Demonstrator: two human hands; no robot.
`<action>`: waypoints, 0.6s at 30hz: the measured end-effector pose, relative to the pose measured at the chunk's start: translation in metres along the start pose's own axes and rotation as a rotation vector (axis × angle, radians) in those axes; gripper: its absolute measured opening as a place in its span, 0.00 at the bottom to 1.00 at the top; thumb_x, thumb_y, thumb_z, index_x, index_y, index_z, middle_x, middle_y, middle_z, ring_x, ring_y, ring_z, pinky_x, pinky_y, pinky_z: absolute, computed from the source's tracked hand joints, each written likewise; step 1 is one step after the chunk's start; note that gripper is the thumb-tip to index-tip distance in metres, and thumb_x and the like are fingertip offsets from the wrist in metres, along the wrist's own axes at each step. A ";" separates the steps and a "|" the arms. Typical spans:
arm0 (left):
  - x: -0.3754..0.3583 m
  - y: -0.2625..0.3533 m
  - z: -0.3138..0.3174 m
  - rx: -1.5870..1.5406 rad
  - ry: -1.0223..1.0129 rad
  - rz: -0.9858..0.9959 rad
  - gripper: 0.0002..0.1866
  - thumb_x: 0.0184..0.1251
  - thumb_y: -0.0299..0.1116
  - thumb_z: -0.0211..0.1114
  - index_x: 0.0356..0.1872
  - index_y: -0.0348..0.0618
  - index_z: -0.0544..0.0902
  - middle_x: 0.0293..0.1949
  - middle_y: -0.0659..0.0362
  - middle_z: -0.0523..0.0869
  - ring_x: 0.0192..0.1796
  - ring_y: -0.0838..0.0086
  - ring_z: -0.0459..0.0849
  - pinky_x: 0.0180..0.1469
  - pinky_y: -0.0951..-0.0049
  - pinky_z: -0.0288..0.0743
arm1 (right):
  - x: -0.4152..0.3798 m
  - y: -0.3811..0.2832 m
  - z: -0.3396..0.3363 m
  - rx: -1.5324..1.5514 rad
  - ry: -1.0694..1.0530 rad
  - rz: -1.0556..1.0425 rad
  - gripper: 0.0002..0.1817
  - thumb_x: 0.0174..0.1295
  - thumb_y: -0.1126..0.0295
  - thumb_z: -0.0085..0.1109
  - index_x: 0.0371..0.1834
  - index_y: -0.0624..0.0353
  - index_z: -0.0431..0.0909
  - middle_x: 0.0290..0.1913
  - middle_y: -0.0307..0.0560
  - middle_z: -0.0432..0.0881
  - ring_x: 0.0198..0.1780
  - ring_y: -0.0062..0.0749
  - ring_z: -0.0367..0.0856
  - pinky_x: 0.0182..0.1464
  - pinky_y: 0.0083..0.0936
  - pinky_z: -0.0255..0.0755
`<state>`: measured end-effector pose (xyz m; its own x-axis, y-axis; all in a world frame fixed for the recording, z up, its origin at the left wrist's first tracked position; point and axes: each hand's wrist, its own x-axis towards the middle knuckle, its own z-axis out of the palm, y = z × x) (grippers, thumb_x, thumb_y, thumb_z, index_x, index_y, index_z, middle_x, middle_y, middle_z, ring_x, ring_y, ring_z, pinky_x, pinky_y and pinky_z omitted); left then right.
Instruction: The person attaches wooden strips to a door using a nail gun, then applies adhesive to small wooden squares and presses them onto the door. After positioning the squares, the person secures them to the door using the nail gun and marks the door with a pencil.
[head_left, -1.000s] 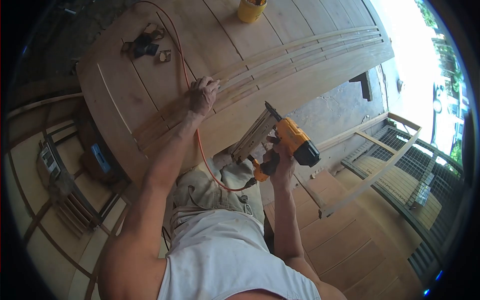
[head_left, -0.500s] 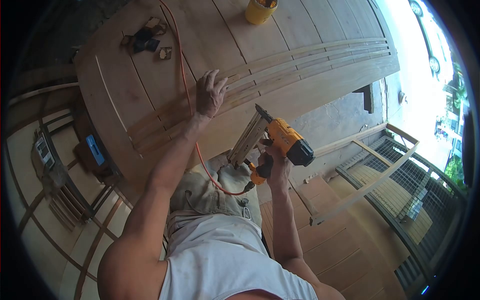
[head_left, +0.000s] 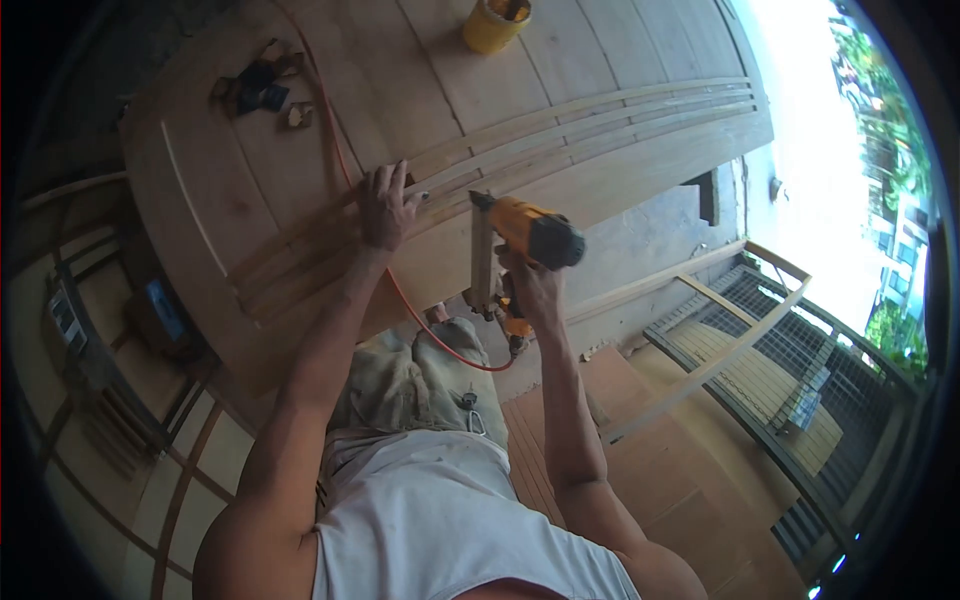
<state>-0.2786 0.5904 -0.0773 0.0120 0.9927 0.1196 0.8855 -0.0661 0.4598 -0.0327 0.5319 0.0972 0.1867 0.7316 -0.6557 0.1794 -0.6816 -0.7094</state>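
The wooden panel (head_left: 600,190) has several thin parallel strips (head_left: 590,125) along its near side. My left hand (head_left: 387,208) rests on these strips with its fingers apart, pressing on the wood. In my right hand (head_left: 533,288) is a yellow and black nail gun (head_left: 522,228), gripped by its handle. The gun's nose is at the strips, a little right of my left hand; whether it touches them I cannot tell. A red air hose (head_left: 400,290) runs from the gun's base past my left wrist and over the panel.
A yellow container (head_left: 490,30) and dark scraps (head_left: 262,88) lie on the panel's far part. On the left is a blue object (head_left: 163,308) near shelving. A wooden frame (head_left: 700,370) and a mesh rack (head_left: 770,350) stand at the right.
The nail gun has moved up and left in my right hand, its nose now closer to the strips. My left hand has shifted slightly down and left in view, and the whole view has shifted.
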 end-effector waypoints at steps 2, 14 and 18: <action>0.001 0.001 0.002 -0.005 0.000 0.013 0.37 0.61 0.43 0.83 0.70 0.39 0.83 0.58 0.53 0.82 0.62 0.56 0.81 0.71 0.54 0.74 | 0.010 -0.015 0.007 -0.189 0.000 -0.121 0.14 0.67 0.62 0.67 0.45 0.64 0.86 0.26 0.44 0.83 0.25 0.26 0.81 0.31 0.32 0.75; -0.003 -0.004 0.004 -0.062 -0.004 -0.049 0.37 0.65 0.47 0.75 0.73 0.37 0.81 0.60 0.53 0.81 0.62 0.57 0.77 0.73 0.53 0.72 | 0.057 -0.071 0.043 -0.565 -0.120 -0.241 0.18 0.69 0.58 0.64 0.41 0.66 0.84 0.26 0.48 0.83 0.28 0.29 0.84 0.32 0.39 0.76; -0.006 -0.002 0.010 -0.084 0.008 -0.052 0.37 0.66 0.46 0.75 0.73 0.37 0.80 0.60 0.52 0.80 0.62 0.57 0.77 0.74 0.51 0.70 | 0.067 -0.067 0.050 -0.579 -0.126 -0.260 0.18 0.69 0.57 0.65 0.41 0.65 0.85 0.26 0.45 0.83 0.27 0.27 0.84 0.29 0.36 0.76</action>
<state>-0.2760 0.5853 -0.0874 -0.0368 0.9943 0.1004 0.8426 -0.0231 0.5380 -0.0803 0.6270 0.0877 -0.0415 0.8463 -0.5311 0.7021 -0.3535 -0.6182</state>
